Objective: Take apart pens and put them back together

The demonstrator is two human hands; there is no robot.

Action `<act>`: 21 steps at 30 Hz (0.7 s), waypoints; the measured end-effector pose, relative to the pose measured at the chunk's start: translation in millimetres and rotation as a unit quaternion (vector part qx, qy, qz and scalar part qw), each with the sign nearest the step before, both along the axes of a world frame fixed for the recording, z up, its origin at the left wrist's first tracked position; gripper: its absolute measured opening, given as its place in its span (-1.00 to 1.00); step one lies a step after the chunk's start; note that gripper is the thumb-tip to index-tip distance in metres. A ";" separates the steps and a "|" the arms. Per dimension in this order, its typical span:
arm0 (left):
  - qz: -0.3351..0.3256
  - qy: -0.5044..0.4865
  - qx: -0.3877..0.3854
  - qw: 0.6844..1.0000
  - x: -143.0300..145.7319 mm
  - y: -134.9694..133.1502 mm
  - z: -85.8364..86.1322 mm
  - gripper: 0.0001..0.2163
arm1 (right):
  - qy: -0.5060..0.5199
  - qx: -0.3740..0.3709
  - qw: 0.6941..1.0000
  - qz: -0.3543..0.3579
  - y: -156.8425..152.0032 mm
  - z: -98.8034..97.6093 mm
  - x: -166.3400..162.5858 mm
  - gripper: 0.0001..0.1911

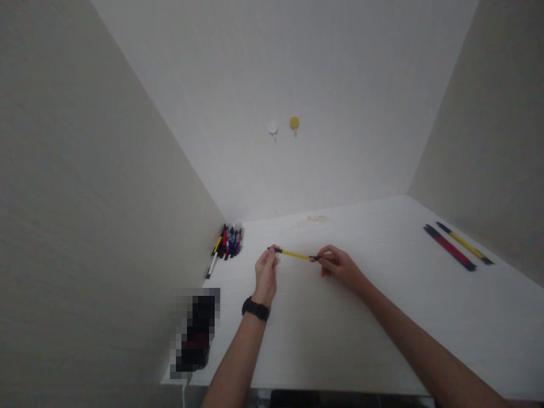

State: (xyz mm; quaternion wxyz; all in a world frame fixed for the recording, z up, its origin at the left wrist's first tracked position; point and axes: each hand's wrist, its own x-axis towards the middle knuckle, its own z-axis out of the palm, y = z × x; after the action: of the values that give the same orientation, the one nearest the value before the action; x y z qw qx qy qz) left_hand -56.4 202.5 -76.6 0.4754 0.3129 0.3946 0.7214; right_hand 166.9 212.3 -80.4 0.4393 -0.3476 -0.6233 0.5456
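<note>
Two bare hands hold one slim yellow plastic pen with black ends by its tips. It is raised a little above the white laminate table, near the table's middle.

**Grip**
- The left hand, with a black wristband on its wrist, has thumb and fingertips pinched together on the pen's left end.
- The right hand has its fingers closed on the right end.
- Whether either end is a cap that has come loose cannot be told at this size.

**Progress, judged from the layout**
- One pen is in hand and appears whole.
- Two long pens lie side by side at the table's right edge, well apart from it: a red-and-dark pen and a yellow-and-black pen.
- A heap of mixed coloured pens lies in the far left corner against the wall. One white pen with a black tip lies just in front of the heap.
- The heap looks to be the larger share, so most of the work appears undone.

**Orientation**
- The held pen's long axis runs left to right across the person's front, close to level.
- Its left end sits slightly farther off or slightly higher; which of the two cannot be told.
- Neither end points toward the person.
</note>
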 end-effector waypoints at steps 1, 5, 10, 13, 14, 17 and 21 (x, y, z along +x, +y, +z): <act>0.000 0.001 -0.001 1.000 0.4 -0.4 0.6 -0.73 | -0.001 -0.002 1.000 0.010 -1.0 0.8 -0.6 -0.70; -0.001 -0.005 -0.003 1.000 1.6 -1.7 2.9 -0.73 | -0.011 -0.006 1.000 0.016 -3.7 3.2 -2.0 -0.67; 0.002 -0.003 -0.007 1.000 2.4 -2.1 3.7 -0.70 | -0.022 -0.015 0.999 0.023 -3.1 2.3 -1.8 -0.65; 0.001 0.004 -0.008 1.000 2.4 -2.4 3.7 -0.71 | -0.020 -0.015 0.999 0.030 -3.2 2.2 -1.4 -0.67; 0.000 0.005 -0.007 1.000 2.3 -2.5 3.6 -0.71 | -0.018 -0.015 0.999 0.033 -3.4 2.5 -1.2 -0.67; -0.001 0.010 -0.006 1.000 2.0 -2.2 3.3 -0.71 | -0.014 -0.009 0.999 0.037 -4.1 3.5 -0.8 -0.69; 0.001 0.015 -0.010 1.000 2.3 -2.1 3.2 -0.71 | -0.011 -0.003 0.999 0.036 -4.0 3.3 -0.4 -0.70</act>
State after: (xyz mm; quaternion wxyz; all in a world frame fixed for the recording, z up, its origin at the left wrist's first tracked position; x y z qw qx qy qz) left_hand -54.1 200.4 -73.3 0.4717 0.3186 0.4091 0.7132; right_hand 166.6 208.4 -77.1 0.4117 -0.3324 -0.6383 0.5591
